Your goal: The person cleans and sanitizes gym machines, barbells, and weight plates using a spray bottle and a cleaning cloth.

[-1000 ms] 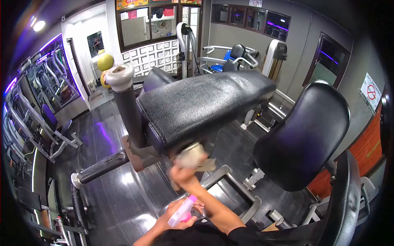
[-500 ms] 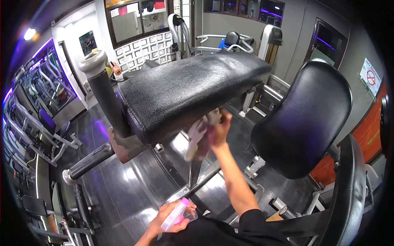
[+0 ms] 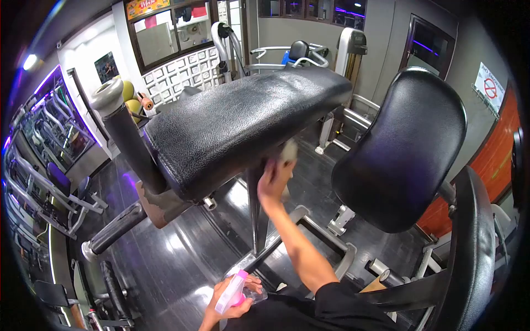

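My left hand [image 3: 221, 302], low in front of my body, is wrapped round a spray bottle [image 3: 232, 292] with a pink and white top and a clear body. My right hand [image 3: 276, 179] reaches up under the near edge of a long black padded bench [image 3: 248, 110]. A pale cloth [image 3: 290, 150] shows at its fingers, pressed near the pad's underside; much of the cloth is hidden behind the hand, and the fingers are partly blurred. Beneath the pad stands a dark metal post [image 3: 255, 215] on the machine's frame.
A black seat [image 3: 406, 151] stands right of the bench, with another black pad [image 3: 476, 248] at the far right. A thick upright with a grey cap [image 3: 106, 98] rises at the bench's left end. More gym machines line the left wall. Metal frame bars [image 3: 326, 248] run along the dark floor.
My right hand has shifted left along the pad's underside, and the cloth that hung down left of it now shows above its fingers. The view has turned slightly; my left hand still holds the spray bottle.
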### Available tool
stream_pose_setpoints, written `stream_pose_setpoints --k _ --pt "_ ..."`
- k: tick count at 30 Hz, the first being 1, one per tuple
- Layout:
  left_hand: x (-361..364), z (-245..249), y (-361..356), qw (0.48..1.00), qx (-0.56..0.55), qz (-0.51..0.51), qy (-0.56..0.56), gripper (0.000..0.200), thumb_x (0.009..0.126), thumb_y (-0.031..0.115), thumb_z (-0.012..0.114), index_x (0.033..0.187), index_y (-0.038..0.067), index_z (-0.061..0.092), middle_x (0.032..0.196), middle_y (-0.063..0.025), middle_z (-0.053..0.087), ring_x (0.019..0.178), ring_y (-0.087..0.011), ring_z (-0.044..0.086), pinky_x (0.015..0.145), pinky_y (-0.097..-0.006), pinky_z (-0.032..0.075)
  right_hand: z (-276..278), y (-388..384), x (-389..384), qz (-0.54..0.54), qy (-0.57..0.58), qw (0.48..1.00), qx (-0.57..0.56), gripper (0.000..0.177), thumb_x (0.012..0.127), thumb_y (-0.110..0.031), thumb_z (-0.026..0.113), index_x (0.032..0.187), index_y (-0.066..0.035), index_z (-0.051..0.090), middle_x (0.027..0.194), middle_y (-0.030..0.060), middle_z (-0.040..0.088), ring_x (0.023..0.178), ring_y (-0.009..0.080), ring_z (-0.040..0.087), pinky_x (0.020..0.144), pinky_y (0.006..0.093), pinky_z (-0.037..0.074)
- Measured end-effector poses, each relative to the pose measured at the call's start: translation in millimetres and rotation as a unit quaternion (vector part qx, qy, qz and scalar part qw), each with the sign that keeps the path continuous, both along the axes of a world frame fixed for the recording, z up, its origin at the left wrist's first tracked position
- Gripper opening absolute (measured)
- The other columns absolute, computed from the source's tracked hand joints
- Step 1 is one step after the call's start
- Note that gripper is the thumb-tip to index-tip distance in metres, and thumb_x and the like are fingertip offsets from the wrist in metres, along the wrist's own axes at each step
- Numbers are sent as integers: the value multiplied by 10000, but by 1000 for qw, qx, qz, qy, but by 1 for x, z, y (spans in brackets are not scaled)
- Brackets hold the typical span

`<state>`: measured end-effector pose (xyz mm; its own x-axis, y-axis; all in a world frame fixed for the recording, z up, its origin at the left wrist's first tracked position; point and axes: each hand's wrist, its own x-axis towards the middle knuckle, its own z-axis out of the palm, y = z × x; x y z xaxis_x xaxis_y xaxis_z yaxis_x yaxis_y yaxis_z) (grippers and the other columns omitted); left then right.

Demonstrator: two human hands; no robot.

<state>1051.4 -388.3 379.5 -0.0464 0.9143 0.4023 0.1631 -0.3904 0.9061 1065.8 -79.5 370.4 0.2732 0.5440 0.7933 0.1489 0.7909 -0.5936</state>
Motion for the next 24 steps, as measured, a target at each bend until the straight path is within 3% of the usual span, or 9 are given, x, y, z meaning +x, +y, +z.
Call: stream_pose_setpoints --k 1,3,6,9,15,17,18,22,24 --pt "1 -3 3 1000 8 8 -29 427 719 -27 653 1123 -54 516 1030 -176 658 841 -248 695 749 -320 550 -32 -8 4 37 -119 991 37 404 811 -90 643 1205 -33 577 1166 268 506 1116 444 455 993 459 312" --pt "3 -3 12 999 10 -7 -38 428 721 -30 650 1126 -58 512 1038 -181 654 845 -249 694 754 -320 549 -36 -21 19 76 -233 968 46 387 790 -58 655 1174 -105 631 1314 188 456 1143 409 444 1036 501 282" --pt "5 -1 23 999 15 -30 -26 436 723 -40 646 1134 -65 503 1053 -190 646 851 -249 691 763 -323 548 -19 -18 39 -6 -280 957 81 408 767 -71 675 1166 -154 657 1341 168 438 1212 396 364 1063 479 250" --pt "5 -6 30 998 34 -44 -3 454 725 -51 646 1151 -68 491 1064 -193 641 862 -246 690 772 -328 549 -9 -27 44 113 -256 960 21 395 763 -86 689 1152 -155 668 1330 141 439 1264 420 270 1075 486 221" --pt "8 -15 30 996 -10 -63 -64 466 737 -47 646 1171 -68 477 1075 -189 639 880 -247 691 783 -326 545 -30 -5 45 135 -89 986 -32 347 799 39 651 1132 -56 643 1217 174 520 1151 263 508 1000 327 384" --pt "8 -15 31 997 -28 -54 -38 457 750 -41 643 1175 -68 477 1078 -184 637 886 -240 689 800 -327 540 -42 4 34 213 166 952 -143 374 813 51 638 1177 -16 592 1269 138 494 1209 253 474 1002 326 384" --pt "8 -16 32 997 -26 -54 -37 457 750 -41 643 1175 -68 477 1078 -184 637 886 -240 689 800 -327 540 -38 1 31 182 189 954 -146 411 803 54 643 1201 5 556 1312 106 458 1195 222 469 986 315 392" --pt "3 -20 33 996 -29 -46 -65 449 763 -27 633 1183 -59 480 1071 -185 637 879 -241 687 804 -339 538 -31 -6 37 93 -22 979 -181 384 824 21 614 1203 25 556 1305 112 478 1199 194 472 978 297 391" --pt "3 -22 34 997 -44 -38 -48 449 764 -26 630 1187 -57 482 1061 -189 639 877 -242 685 804 -346 538 -35 3 43 142 -24 968 -205 363 835 11 597 1195 39 558 1270 110 516 1180 188 493 971 299 398"
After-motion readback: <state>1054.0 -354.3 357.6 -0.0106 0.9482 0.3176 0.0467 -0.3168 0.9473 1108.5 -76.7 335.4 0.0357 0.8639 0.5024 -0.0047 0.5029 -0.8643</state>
